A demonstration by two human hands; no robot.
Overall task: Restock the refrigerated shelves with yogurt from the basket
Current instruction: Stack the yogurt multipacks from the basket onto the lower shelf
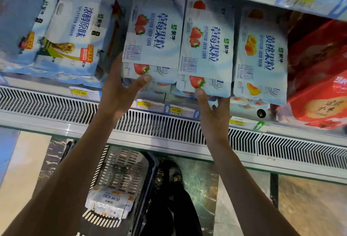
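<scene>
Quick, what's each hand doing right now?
The left hand grips the left strawberry yogurt pack.
The right hand pinches the bottom edge of the right strawberry yogurt pack.

Cool, bright light falls on the white and blue cardboard yogurt packs [206, 44], and their print is sharp at centre. The packs at far left and the red plastic-wrapped bundles [317, 70] at right look smeared and soft. The silver slotted vent grille [169, 124] bows with wide-angle distortion. Below it, the dark perforated plastic basket [127, 168] sits in dim, murky shadow.
</scene>
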